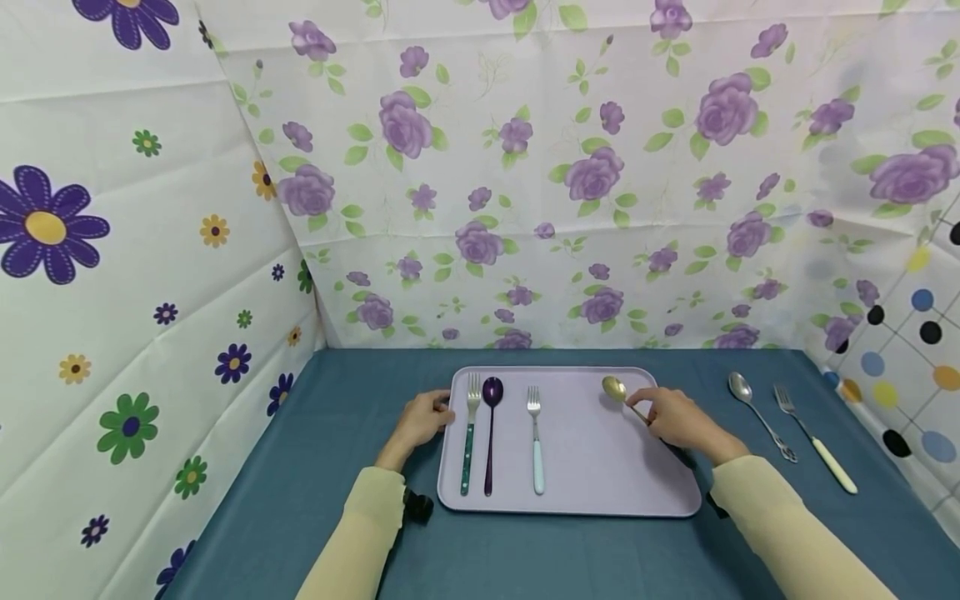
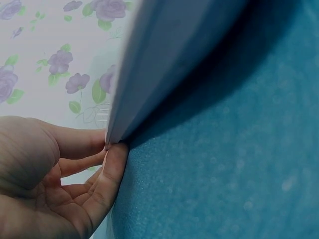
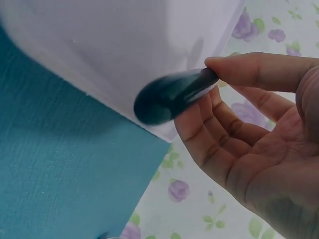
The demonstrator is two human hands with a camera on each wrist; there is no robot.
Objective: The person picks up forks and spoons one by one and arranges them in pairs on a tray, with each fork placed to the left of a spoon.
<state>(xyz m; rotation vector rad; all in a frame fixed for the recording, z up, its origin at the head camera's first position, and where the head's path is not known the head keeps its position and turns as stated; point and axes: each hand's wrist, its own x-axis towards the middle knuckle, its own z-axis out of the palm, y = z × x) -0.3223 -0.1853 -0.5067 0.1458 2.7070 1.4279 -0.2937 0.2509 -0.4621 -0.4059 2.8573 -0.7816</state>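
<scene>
R hand (image 1: 678, 419): thumb + fingers pinching gold-bowl spoon (image 1: 614, 388) by its shank/dk green handle; bowl points away, to L of R hand, over tray (image 1: 600, 467); handle end sticks out on near side of R hand, approx. above tray's R rim. Can't tell if bowl touches tray. L hand (image 1: 426, 419): pinching tray's L rim, thumb on one side, fingertips on other (L wrist view). Tray = pale lilac, betw. the two hands, on blue-green cloth (image 1: 555, 558). On tray, going R from L hand: green-handled fork (image 1: 468, 454) nearest, purple spoon (image 1: 492, 392) just beside it, then lt-blue-handled fork (image 1: 537, 467) a bit apart, approx. midway betw. hands. All 3 lie roughly parallel, tines/bowl at far end, handles twd person. R of R hand, off tray, on cloth: silver spoon (image 1: 741, 387) nearer, cream-handled fork (image 1: 834, 465) farther out; both slanted, handles twd person + outward. Black object (image 1: 417, 506) at L wrist, on near side of L hand. Pale yellow sleeves (image 1: 367, 508) on both arms. Beyond both hands: purple-flowered sheet (image 1: 592, 175), upright behind cloth
</scene>
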